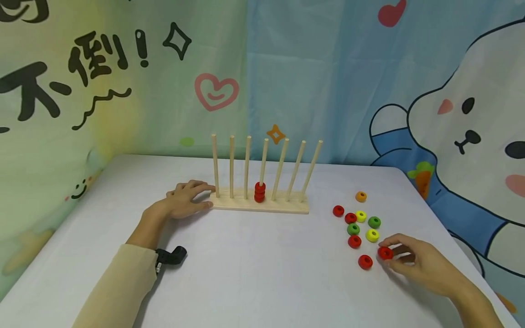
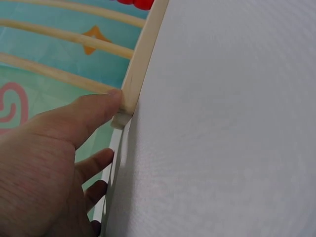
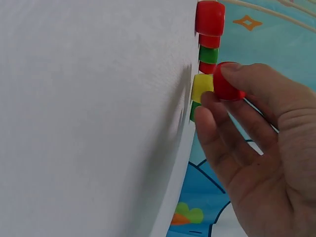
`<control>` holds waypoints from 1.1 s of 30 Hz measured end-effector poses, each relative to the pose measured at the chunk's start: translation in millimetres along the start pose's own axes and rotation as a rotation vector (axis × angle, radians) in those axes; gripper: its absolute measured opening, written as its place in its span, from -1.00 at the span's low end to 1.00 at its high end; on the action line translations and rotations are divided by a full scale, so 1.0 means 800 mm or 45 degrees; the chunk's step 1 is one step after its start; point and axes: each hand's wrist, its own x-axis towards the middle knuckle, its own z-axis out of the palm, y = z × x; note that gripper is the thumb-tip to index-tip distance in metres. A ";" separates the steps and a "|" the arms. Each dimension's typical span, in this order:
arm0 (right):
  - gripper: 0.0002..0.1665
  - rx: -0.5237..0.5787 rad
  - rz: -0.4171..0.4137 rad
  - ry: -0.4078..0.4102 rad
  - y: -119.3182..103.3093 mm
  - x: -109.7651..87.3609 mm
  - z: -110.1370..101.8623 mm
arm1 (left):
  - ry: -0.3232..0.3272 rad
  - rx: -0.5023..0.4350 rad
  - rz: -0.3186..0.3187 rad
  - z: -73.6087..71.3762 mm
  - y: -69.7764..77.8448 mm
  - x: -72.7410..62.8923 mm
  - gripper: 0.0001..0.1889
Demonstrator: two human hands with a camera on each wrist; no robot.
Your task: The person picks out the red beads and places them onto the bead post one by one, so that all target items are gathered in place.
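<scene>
In the head view my left hand (image 1: 186, 199) holds the left end of a wooden peg stand (image 1: 258, 207), thumb at the front corner and index finger at the back. The left wrist view has that thumb (image 2: 101, 106) on the end of the board, with the other fingers apart from it. A stack of red beads (image 1: 259, 192) sits on the stand's middle peg. At the right, my right hand (image 1: 426, 264) pinches a red bead (image 1: 385, 253) between thumb and fingertips. That red bead (image 3: 228, 83) appears raised off the tabletop in the right wrist view.
Left of the right hand lie loose beads: several red ones (image 1: 365, 262), two green (image 1: 374, 222), two yellow (image 1: 372, 235) and an orange one (image 1: 361, 197). Upright pegs (image 1: 280, 168) rise from the stand. A printed cloth (image 1: 307, 82) hangs behind the white table (image 1: 262, 269).
</scene>
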 end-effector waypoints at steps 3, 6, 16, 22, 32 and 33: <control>-0.51 0.015 -0.033 0.030 -0.004 0.001 0.001 | -0.002 -0.003 0.010 0.000 0.000 -0.001 -0.39; -0.51 0.023 -0.062 0.068 -0.007 0.002 0.001 | -0.003 -0.008 0.016 0.001 0.000 -0.002 -0.39; -0.49 0.044 -0.157 0.205 -0.017 0.008 0.003 | -0.001 -0.008 0.013 -0.001 0.002 -0.004 -0.38; -0.50 0.055 -0.275 0.310 -0.023 0.014 0.003 | -0.002 -0.011 0.009 -0.002 0.002 -0.004 -0.37; -0.50 0.087 -0.385 0.356 -0.033 0.021 0.008 | -0.006 -0.022 0.026 -0.001 0.000 -0.001 -0.37; -0.49 0.094 -0.404 0.360 -0.034 0.022 0.009 | -0.006 -0.024 0.023 -0.001 0.000 -0.001 -0.37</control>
